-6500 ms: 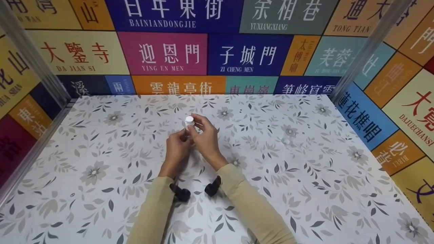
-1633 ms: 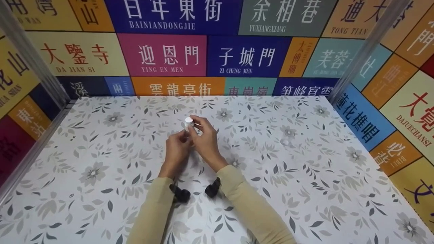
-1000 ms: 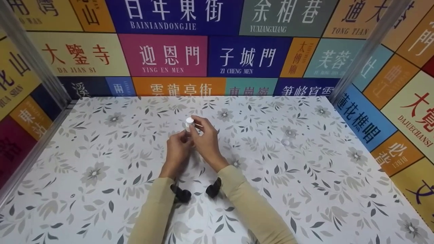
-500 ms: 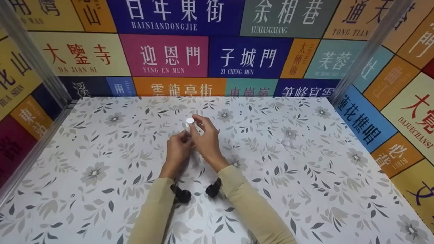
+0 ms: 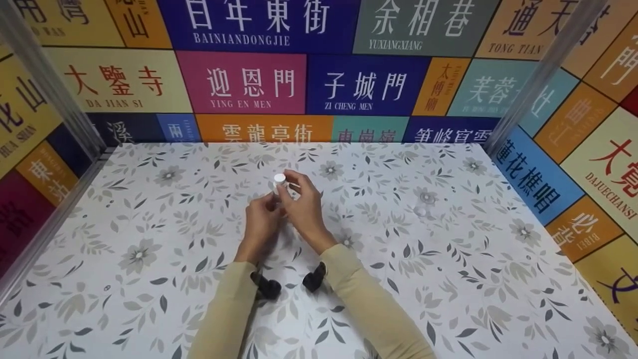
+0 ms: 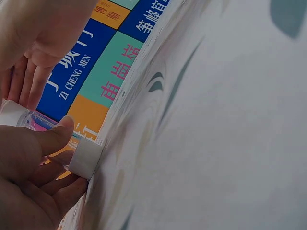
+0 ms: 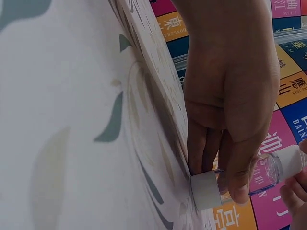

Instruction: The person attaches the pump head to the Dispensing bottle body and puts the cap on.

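A small clear bottle point(image 7: 263, 173) stands on the patterned table, white at both ends. Its upper white cap point(image 5: 279, 178) faces up in the head view, and its lower white end point(image 6: 86, 158) meets the tabletop. My left hand point(image 5: 261, 222) grips the clear body just above that lower end, thumb point(image 6: 57, 136) along the side. Above it, my right hand point(image 5: 305, 209) has its thumb and fingers about the upper cap; only fingertips point(image 7: 292, 199) of it show in the right wrist view. The hands hide much of the bottle in the head view.
A small transparent object point(image 5: 424, 207) lies on the table to the right; its kind is hard to make out. Black wrist devices point(image 5: 269, 286) sit under both sleeves. Walls of colourful lettered signs point(image 5: 241, 82) rise behind and beside the table point(image 5: 149, 299).
The bottle and both hands stay in nearly the same place. My right fingers shift slightly around the upper cap. The head view drifts a little.
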`<control>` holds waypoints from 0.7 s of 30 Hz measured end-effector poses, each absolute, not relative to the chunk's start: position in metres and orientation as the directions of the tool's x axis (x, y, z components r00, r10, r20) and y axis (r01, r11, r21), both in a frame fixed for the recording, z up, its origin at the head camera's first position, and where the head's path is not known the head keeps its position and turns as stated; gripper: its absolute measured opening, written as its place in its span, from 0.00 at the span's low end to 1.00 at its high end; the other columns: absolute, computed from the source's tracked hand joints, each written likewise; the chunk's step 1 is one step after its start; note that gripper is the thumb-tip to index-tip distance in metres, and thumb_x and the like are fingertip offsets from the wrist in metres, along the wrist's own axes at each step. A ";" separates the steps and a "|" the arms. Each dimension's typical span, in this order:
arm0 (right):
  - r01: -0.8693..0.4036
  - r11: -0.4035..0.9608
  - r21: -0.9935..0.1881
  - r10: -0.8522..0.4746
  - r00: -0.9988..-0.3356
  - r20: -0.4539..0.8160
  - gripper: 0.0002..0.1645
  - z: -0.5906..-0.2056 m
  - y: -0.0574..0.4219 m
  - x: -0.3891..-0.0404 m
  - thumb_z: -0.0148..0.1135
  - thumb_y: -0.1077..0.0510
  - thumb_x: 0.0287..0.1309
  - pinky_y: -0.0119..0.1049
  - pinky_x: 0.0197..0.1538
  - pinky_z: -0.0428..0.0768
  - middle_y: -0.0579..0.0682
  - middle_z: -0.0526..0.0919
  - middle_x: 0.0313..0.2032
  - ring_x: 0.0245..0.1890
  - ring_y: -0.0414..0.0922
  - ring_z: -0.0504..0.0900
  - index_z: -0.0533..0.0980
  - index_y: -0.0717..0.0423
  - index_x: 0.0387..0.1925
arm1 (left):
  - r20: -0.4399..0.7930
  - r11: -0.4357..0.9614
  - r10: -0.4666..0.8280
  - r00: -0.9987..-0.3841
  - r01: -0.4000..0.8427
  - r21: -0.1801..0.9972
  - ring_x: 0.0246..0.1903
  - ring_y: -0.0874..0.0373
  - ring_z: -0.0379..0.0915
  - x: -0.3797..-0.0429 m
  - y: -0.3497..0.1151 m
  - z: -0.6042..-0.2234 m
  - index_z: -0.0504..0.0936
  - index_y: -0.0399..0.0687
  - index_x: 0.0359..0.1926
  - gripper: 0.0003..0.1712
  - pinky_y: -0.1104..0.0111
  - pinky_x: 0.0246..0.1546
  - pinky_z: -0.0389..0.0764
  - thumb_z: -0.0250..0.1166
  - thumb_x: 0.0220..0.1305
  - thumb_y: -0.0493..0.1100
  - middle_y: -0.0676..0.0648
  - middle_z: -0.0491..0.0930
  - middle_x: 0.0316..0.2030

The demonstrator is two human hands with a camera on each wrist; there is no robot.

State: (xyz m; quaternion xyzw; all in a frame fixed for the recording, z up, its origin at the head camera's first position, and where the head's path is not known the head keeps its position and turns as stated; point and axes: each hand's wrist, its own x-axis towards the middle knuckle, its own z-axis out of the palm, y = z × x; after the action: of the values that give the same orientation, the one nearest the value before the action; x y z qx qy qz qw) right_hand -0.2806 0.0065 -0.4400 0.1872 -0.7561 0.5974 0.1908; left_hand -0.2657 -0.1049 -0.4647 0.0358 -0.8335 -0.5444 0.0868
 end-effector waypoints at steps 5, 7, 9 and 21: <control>-0.478 0.246 -0.843 -0.072 -0.877 0.476 0.22 -0.439 0.007 -0.279 0.62 0.60 0.65 0.35 0.61 0.79 0.56 0.83 0.55 0.58 0.48 0.83 0.75 0.59 0.60 | 0.127 0.407 -0.155 -0.980 0.054 0.912 0.44 0.56 0.82 -0.266 -0.105 -0.465 0.84 0.46 0.54 0.18 0.63 0.47 0.81 0.63 0.65 0.33 0.45 0.87 0.47; -0.479 0.252 -0.841 -0.076 -0.876 0.477 0.22 -0.440 0.007 -0.279 0.62 0.61 0.65 0.33 0.60 0.79 0.57 0.84 0.55 0.57 0.49 0.84 0.75 0.61 0.60 | 0.149 0.407 -0.158 -0.976 0.073 0.910 0.42 0.55 0.82 -0.266 -0.105 -0.466 0.85 0.45 0.53 0.17 0.64 0.44 0.81 0.64 0.64 0.33 0.44 0.88 0.45; -0.487 0.248 -0.837 -0.077 -0.872 0.484 0.23 -0.440 0.007 -0.279 0.63 0.63 0.64 0.34 0.59 0.80 0.58 0.84 0.54 0.55 0.50 0.84 0.75 0.62 0.59 | 0.167 0.409 -0.162 -0.973 0.088 0.908 0.39 0.54 0.81 -0.266 -0.105 -0.466 0.86 0.44 0.52 0.16 0.64 0.41 0.80 0.64 0.63 0.32 0.43 0.88 0.44; -0.498 0.241 -0.833 -0.072 -0.865 0.497 0.25 -0.440 0.005 -0.280 0.65 0.61 0.63 0.37 0.62 0.78 0.59 0.82 0.55 0.59 0.51 0.81 0.74 0.63 0.60 | 0.146 0.440 -0.171 -0.974 0.057 0.896 0.34 0.55 0.80 -0.264 -0.105 -0.465 0.86 0.46 0.49 0.13 0.69 0.34 0.77 0.64 0.65 0.35 0.45 0.88 0.40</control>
State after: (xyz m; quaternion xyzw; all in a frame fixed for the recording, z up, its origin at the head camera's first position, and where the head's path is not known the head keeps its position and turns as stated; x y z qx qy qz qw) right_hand -0.2795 0.0052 -0.4401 0.1859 -0.7666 0.5873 0.1814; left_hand -0.2644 -0.1045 -0.4646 0.0339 -0.8418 -0.5278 0.1081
